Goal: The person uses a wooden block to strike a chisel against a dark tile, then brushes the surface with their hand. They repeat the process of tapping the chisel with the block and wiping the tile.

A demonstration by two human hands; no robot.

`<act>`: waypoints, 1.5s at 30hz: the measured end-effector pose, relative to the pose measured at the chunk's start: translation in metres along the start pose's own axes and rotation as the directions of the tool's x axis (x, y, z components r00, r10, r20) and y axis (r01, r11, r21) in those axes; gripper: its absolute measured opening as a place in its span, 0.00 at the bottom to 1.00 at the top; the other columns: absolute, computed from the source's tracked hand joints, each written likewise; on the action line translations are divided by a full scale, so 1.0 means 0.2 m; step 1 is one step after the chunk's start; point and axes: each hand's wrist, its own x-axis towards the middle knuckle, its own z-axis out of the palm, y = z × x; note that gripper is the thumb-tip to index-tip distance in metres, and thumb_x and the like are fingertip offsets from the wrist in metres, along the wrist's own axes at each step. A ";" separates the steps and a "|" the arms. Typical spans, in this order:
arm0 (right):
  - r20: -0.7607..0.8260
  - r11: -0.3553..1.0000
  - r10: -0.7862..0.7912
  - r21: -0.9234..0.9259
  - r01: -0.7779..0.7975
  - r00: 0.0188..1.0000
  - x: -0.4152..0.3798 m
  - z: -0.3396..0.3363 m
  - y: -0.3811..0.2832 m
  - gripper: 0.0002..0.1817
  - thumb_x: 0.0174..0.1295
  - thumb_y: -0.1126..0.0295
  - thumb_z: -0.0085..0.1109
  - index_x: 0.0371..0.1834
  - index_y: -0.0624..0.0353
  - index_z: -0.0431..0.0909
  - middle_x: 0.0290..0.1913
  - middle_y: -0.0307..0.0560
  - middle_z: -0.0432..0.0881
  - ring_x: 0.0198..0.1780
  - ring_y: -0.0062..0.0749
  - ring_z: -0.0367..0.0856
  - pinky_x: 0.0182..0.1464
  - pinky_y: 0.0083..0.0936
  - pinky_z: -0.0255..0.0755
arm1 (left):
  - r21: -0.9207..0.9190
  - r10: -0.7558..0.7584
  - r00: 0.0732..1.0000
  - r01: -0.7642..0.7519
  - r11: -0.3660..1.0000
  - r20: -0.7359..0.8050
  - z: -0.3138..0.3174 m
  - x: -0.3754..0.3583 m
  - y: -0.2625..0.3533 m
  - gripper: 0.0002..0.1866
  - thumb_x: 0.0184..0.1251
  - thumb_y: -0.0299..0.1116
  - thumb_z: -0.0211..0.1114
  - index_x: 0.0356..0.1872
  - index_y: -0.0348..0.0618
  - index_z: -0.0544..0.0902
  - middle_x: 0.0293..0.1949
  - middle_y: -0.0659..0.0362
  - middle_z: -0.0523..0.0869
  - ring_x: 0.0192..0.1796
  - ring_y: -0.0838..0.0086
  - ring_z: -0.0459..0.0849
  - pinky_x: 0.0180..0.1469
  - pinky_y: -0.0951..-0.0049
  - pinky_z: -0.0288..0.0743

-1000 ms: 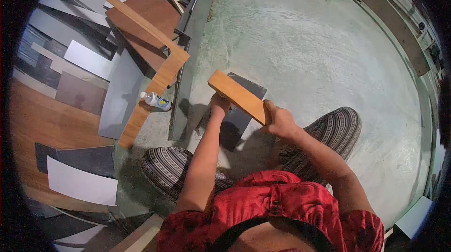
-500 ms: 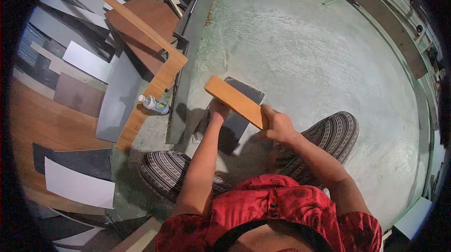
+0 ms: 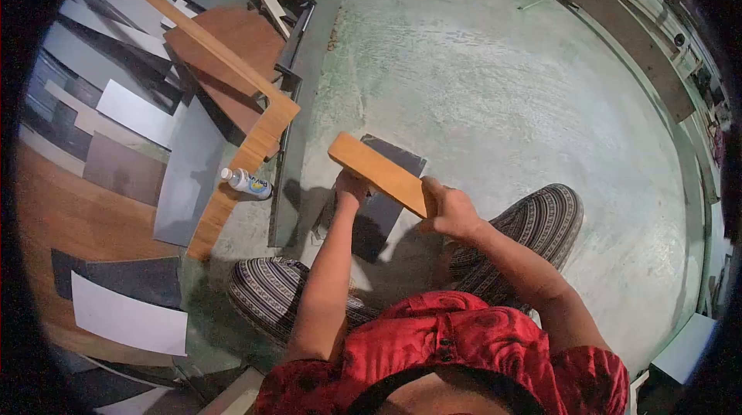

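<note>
An orange-brown wooden board point(image 3: 379, 173) is held at a slant above a dark grey block point(image 3: 380, 222) on the floor. My right hand point(image 3: 452, 210) grips the board's lower right end, thumb on its upper face. Beneath the board's left part is my left hand point(image 3: 354, 189), its fingers mostly hidden by the board; whether it grips the board or the dark block cannot be made out. Both forearms reach forward between my bent knees in patterned trousers.
A plastic bottle point(image 3: 247, 183) lies to the left on an L-shaped wooden strip point(image 3: 267, 123). Stacked panels and offcuts, including a white sheet point(image 3: 131, 313), fill the left side. A long board point(image 3: 634, 44) runs along the right edge of the floor point(image 3: 479, 67).
The view has shifted slightly. The board and both hands keep nearly the same pose over the dark block.
</note>
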 end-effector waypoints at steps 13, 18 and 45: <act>-0.038 1.000 -0.011 0.014 0.011 0.999 -0.01 0.01 -0.01 0.44 0.35 0.61 0.72 0.59 0.60 0.62 0.41 0.62 0.78 0.45 0.57 0.77 0.45 0.41 0.71 | -0.548 -0.111 0.987 0.030 0.836 -0.116 0.09 -0.01 -0.11 0.12 0.61 0.33 0.57 0.43 0.39 0.77 0.36 0.56 0.84 0.40 0.66 0.83 0.41 0.70 0.76; -0.189 0.981 -0.116 0.134 0.142 0.975 -0.03 0.01 -0.04 0.45 0.33 0.62 0.72 0.60 0.62 0.62 0.41 0.62 0.78 0.45 0.54 0.78 0.46 0.38 0.71 | 0.302 0.081 0.997 -0.076 0.950 -0.002 -0.03 -0.01 0.18 0.11 0.57 0.35 0.57 0.38 0.41 0.76 0.35 0.51 0.83 0.40 0.58 0.82 0.40 0.64 0.76; -0.154 0.981 -0.045 0.177 0.073 0.987 -0.03 0.02 -0.02 0.45 0.33 0.64 0.72 0.60 0.63 0.63 0.43 0.63 0.79 0.46 0.58 0.77 0.46 0.39 0.72 | -0.157 -0.113 0.993 0.107 0.982 -0.027 0.13 -0.04 -0.13 0.15 0.63 0.42 0.54 0.40 0.41 0.78 0.36 0.54 0.83 0.44 0.60 0.81 0.45 0.67 0.75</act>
